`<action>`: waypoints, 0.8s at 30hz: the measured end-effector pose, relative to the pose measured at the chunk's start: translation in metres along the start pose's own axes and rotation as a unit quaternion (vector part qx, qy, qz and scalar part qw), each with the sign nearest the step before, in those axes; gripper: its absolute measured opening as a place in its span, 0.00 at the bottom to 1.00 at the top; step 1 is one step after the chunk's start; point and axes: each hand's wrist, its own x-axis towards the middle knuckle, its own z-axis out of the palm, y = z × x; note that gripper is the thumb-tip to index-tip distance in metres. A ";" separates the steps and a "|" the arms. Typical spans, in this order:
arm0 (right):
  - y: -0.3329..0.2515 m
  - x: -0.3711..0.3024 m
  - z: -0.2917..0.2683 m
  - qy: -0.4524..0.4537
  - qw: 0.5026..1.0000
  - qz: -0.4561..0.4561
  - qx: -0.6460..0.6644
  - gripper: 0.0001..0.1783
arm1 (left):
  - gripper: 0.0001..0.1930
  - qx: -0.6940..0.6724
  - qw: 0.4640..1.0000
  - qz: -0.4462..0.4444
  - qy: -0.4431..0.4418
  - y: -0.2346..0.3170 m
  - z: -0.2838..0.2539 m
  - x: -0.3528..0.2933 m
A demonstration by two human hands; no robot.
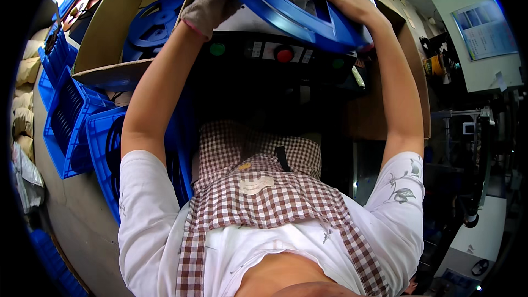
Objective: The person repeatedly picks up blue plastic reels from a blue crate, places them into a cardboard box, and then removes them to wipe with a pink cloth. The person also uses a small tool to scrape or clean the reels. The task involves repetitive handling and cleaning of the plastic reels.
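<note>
Blue plastic, a round spoked reel (286, 19) tilts near 12 o'clock, its near rim sloping toward 4 o'clock. Bare right hand (352, 3) lies across it, visible fingers apart, clamping unclear; grey-gloved left hand (209, 6) nears 9 o'clock, fingertips hidden.

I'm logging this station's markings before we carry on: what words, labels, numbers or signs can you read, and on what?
None reads clearly.
Pale labels beside the red button, front panel: marks too small to read.
Patch on the checked apron: too blurred.
Blue-and-white poster on the board at right: too small.
Blue reel at the right hand: no lettering visible.
</note>
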 end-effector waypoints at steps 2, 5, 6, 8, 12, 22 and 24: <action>-0.002 0.031 -0.001 -0.022 0.994 0.087 -0.058 0.42 | 0.21 -0.049 0.988 0.035 0.142 -0.005 -0.014 0.024; 0.016 0.038 0.009 -0.007 0.992 0.059 -0.113 0.41 | 0.22 -0.080 0.982 0.048 0.161 -0.015 0.017 0.025; 0.010 0.043 0.012 -0.039 0.992 0.104 -0.062 0.41 | 0.22 -0.078 0.979 0.050 0.179 -0.011 0.021 0.024; 0.013 0.046 0.009 -0.036 0.994 0.093 -0.039 0.42 | 0.22 -0.056 0.979 0.043 0.193 -0.004 0.027 0.018; -0.023 0.026 0.003 -0.060 0.993 0.081 -0.057 0.41 | 0.22 -0.047 0.971 0.033 0.232 -0.004 0.040 -0.002; 0.016 -0.048 0.029 0.191 0.981 0.012 0.042 0.31 | 0.30 0.411 0.842 0.060 0.344 -0.002 0.065 -0.108; 0.018 -0.110 0.024 0.248 0.952 0.078 0.162 0.31 | 0.30 0.494 0.791 0.069 0.353 -0.020 0.073 -0.131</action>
